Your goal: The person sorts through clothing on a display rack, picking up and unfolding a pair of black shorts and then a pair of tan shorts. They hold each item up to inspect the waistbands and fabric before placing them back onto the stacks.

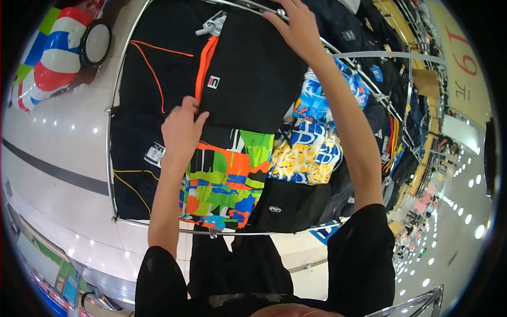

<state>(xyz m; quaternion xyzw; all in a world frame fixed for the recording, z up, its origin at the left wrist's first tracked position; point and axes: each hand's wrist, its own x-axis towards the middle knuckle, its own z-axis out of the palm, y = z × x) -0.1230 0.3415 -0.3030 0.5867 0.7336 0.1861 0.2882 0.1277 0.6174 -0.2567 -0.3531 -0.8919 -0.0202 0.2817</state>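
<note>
Across the upper part of a metal display rack lies a folded black garment point(248, 68) with a small white logo, an orange strip point(206, 66) and a white tag point(214, 24). My left hand point(182, 126) rests on it at the lower end of the strip, fingers slightly bent and thumb apart. At the garment's top right edge, by the rail, is my right hand point(296, 26); its thumb is spread from the fingers, whose tips are partly cut off by the view. Just below the left hand are multicoloured patterned shorts point(227, 182).
The chrome rail point(112, 158) borders the rack. Blue patterned shorts point(317, 98), yellow-and-white patterned shorts point(303, 153) and dark clothes point(137, 132) with cords lie folded inside it. A colourful ride-on toy point(60, 53) stands left; a yellow price sign point(467, 63) hangs right.
</note>
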